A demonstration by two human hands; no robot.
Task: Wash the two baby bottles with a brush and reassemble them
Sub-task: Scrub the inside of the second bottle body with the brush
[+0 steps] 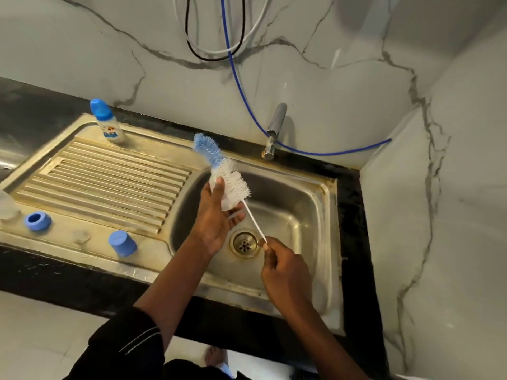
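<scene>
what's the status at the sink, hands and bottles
Left hand holding bottle over sink. Right hand gripping brush handle. Capped bottle on drainboard. Nothing in the way.

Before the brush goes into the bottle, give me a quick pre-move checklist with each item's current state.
1. Right hand grips bottle brush handle end: ok.
2. Left hand holds clear bottle body: ok.
3. Brush inside bottle: not ok, bristles lie outside.
4. Faucet running: not ok, no water visible.
5. Second baby bottle opened: not ok, capped, upright on drainboard.
6. Soap on brush: cannot tell.
</scene>
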